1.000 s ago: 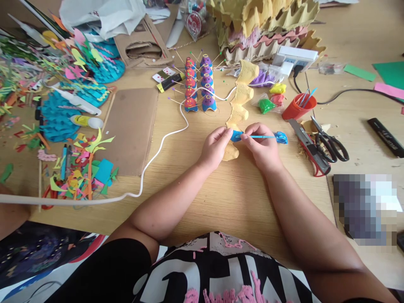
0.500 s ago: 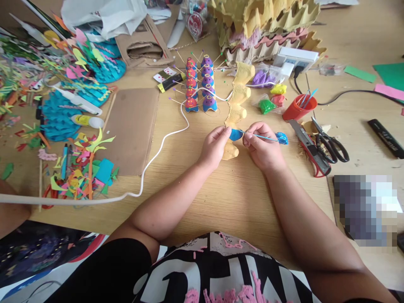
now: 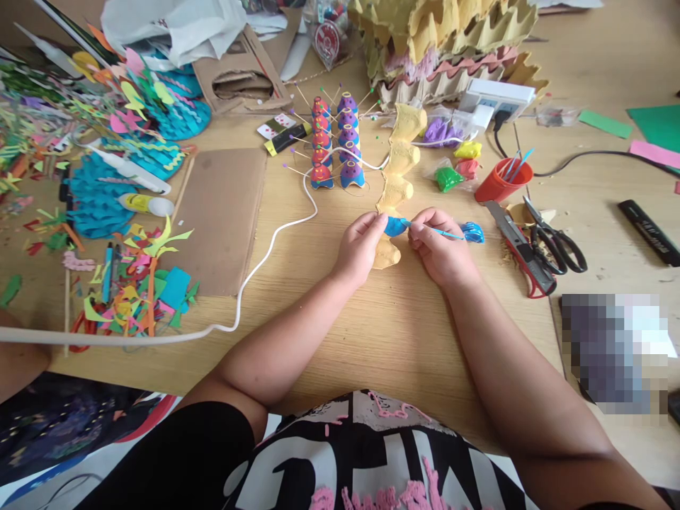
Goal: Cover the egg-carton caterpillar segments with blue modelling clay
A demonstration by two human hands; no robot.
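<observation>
My left hand [image 3: 361, 244] is closed on the near part of a yellow egg carton strip [image 3: 402, 157], a row of bumps running away from me. A blue clay patch [image 3: 394, 226] covers one bump beside my left thumb. In my right hand [image 3: 438, 244], pinched between thumb and fingers, is a thin blue modelling tool [image 3: 449, 233]; its tip touches or nearly touches the patch. Just past that hand lies a lump of blue clay [image 3: 472, 232], seemingly in clear wrapping. Whether the tool's far end touches this lump I cannot tell.
Beyond stand a red caterpillar [image 3: 321, 152] and a purple caterpillar [image 3: 350, 152] with pin-like feelers. A white cord [image 3: 281, 225] crosses the table. To the right are an orange cup [image 3: 502, 180], a box cutter [image 3: 523, 244] and scissors [image 3: 555, 237]. Paper scraps [image 3: 135, 297] lie left.
Both hands stay in nearly the same place. The tool has shifted slightly at the edge of the blue patch, and more of the patch shows now.
</observation>
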